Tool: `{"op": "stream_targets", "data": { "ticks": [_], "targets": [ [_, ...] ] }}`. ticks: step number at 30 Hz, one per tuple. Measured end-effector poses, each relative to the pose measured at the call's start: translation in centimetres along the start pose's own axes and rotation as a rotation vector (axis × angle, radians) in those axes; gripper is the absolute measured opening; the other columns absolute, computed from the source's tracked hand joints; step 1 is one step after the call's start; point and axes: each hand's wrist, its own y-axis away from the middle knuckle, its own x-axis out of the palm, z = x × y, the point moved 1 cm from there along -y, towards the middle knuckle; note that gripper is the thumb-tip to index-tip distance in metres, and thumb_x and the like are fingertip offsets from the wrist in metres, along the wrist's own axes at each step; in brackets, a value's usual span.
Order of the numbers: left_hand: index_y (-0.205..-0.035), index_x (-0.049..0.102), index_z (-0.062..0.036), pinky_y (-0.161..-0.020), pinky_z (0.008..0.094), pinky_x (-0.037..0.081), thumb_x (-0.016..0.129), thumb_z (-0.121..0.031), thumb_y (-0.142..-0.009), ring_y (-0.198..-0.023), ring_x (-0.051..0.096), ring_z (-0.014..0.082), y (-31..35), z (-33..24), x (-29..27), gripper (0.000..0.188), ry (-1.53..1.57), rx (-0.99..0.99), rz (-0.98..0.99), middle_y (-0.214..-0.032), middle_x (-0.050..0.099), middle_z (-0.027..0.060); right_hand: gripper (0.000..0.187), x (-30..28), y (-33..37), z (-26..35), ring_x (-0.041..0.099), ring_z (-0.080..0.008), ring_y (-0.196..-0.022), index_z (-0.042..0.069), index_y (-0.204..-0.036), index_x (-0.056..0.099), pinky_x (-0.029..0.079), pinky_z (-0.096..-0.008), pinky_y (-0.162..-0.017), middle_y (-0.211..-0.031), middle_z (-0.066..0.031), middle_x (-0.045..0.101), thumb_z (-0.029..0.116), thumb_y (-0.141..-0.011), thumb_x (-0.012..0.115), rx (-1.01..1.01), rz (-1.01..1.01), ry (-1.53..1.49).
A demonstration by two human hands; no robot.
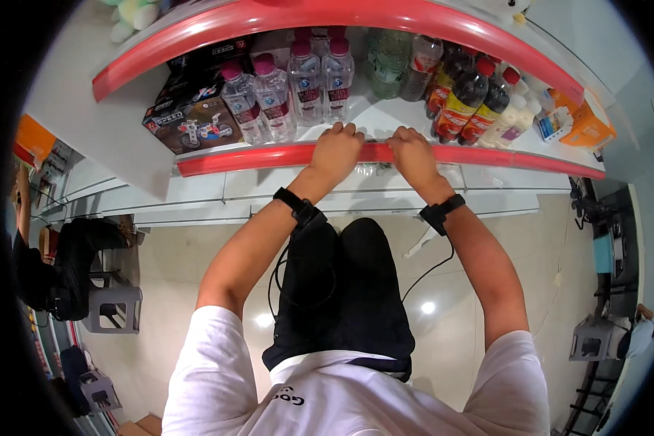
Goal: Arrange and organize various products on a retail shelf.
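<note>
My left hand (337, 155) rests at the red edge strip (261, 158) of a white shelf, its fingers curled over the strip. A short way to the right, my right hand (416, 158) is curled over the same strip. Behind my left hand stand several clear water bottles (275, 98) with magenta caps. Cola bottles (463, 102) with red caps and yellow-red labels stand upright beyond my right hand, beside white drink bottles (503, 123). Neither hand touches a bottle. The undersides of my fingers are hidden.
A black toy box (194, 123) sits at the shelf's left, an open orange carton (587, 125) at its right. A large green-tinted bottle (386, 64) stands farther back. Another red strip (327, 18) crosses above. Grey stools (116, 311) and a seated person (80, 261) are at left.
</note>
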Motion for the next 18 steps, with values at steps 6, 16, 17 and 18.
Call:
{"op": "stream_targets", "data": {
  "ticks": [6,16,17,18],
  "targets": [
    [-0.079,0.063,-0.0029,-0.074,0.0398,0.052,0.062,-0.013,-0.078,-0.089,0.059,0.0302,0.2,0.4,0.1,0.010,0.060,0.013,-0.019,-0.089,0.060,0.0124,0.007,-0.3,-0.5,-0.3,0.059,-0.0277,-0.088,0.006,-0.077,0.065,0.049,-0.0389,-0.081,-0.088,-0.0090,0.061,0.005,-0.074,0.059,-0.010,0.106,-0.051],
    [-0.079,0.067,-0.0041,-0.078,0.0379,0.051,0.062,-0.012,-0.075,-0.089,0.060,0.0295,0.1,-0.1,0.7,0.010,0.100,-0.081,-0.091,-0.084,0.062,0.0129,0.008,0.1,-1.0,-1.2,0.061,-0.0283,-0.089,0.007,-0.079,0.066,0.053,-0.0394,-0.075,-0.088,-0.0091,0.061,0.006,-0.076,0.058,-0.056,0.159,-0.002],
    [-0.079,0.067,-0.0041,-0.078,0.0379,0.051,0.062,-0.012,-0.075,-0.089,0.060,0.0295,0.2,-0.1,0.9,0.010,0.102,-0.083,-0.091,-0.084,0.062,0.0129,0.008,0.0,-1.1,-1.2,0.061,-0.0282,-0.088,0.008,-0.079,0.067,0.053,-0.0395,-0.074,-0.088,-0.0089,0.061,0.007,-0.077,0.059,-0.058,0.155,-0.005],
    [-0.078,0.065,-0.0039,-0.078,0.0393,0.050,0.063,-0.013,-0.076,-0.088,0.059,0.0303,0.2,0.0,1.0,0.009,0.123,-0.100,-0.099,-0.085,0.061,0.0128,0.008,-0.1,-1.1,-1.1,0.061,-0.0281,-0.088,0.008,-0.079,0.067,0.053,-0.0395,-0.073,-0.089,-0.0088,0.061,0.008,-0.078,0.059,-0.060,0.150,-0.009]
  ]
}}
